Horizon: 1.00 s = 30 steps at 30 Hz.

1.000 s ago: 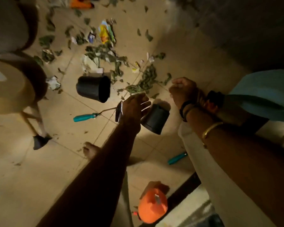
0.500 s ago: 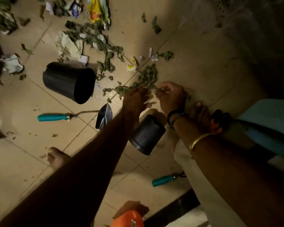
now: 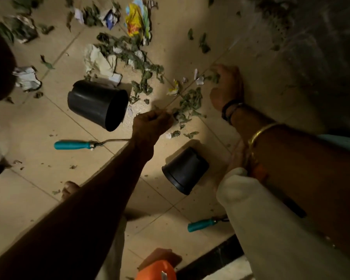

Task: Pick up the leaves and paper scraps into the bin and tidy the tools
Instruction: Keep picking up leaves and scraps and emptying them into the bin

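Green leaves (image 3: pixel 188 104) and paper scraps (image 3: pixel 175 88) lie scattered over the tiled floor. My left hand (image 3: pixel 152 125) is closed into a fist at the near edge of the leaf pile, seemingly pinching leaves. My right hand (image 3: pixel 226 87) reaches further out, fingers curled over leaves and white scraps (image 3: pixel 199 79). A teal-handled trowel (image 3: pixel 77 145) lies left of my left wrist, its blade hidden under my arm. A second teal-handled tool (image 3: pixel 202 224) lies near my leg.
A big black pot (image 3: pixel 97 105) lies on its side; a smaller black pot (image 3: pixel 185 172) lies tipped below my hands. Crumpled paper (image 3: pixel 98 61) and a yellow wrapper (image 3: pixel 136 19) lie further out. An orange object (image 3: pixel 156 270) sits at the bottom edge. My bare foot (image 3: pixel 69 189) is on the tiles.
My view has dropped closer to the floor. My right hand has moved out and away to the far scraps. My left hand has closed at the leaf pile.
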Available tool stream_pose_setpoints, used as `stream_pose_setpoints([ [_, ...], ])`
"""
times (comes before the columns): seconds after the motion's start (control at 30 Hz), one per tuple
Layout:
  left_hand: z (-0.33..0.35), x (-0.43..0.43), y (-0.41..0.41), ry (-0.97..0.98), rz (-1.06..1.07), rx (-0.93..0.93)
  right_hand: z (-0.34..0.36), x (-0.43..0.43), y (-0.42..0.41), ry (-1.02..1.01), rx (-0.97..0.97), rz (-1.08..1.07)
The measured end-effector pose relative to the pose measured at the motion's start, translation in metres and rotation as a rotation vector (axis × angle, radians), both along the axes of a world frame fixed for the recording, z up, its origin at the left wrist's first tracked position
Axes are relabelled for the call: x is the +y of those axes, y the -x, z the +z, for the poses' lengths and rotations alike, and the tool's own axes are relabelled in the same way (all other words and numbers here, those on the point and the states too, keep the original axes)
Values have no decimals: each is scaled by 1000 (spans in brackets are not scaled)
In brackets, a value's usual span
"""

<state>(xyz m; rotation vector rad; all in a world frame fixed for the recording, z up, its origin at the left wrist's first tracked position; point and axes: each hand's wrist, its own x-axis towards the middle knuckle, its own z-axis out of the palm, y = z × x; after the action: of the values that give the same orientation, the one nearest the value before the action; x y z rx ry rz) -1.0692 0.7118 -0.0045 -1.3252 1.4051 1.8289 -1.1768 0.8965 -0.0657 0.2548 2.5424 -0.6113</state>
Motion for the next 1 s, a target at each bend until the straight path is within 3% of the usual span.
stream_pose_setpoints([
  [0.13,-19,-16,-16,70,104,-45,-20,-16,-4,33,-5,85],
  [0.37,-27,-26,-40,180,157,-175,0,-39,-81,74,-59,214],
  [0.53,-27,-24,-23,485,-245,-154,-6,-45,-94,58,-94,34],
  [0.7,-34,-7,-9,615,-397,-88,-11,-56,-105,87,-123,-121],
  [0.83,-35,12,-15,482,-290,-34,-10,-66,-107,108,-85,-224],
  [1.0,-30,29,-11,68,-76,-113,-6,-70,-112,179,-88,-183],
])
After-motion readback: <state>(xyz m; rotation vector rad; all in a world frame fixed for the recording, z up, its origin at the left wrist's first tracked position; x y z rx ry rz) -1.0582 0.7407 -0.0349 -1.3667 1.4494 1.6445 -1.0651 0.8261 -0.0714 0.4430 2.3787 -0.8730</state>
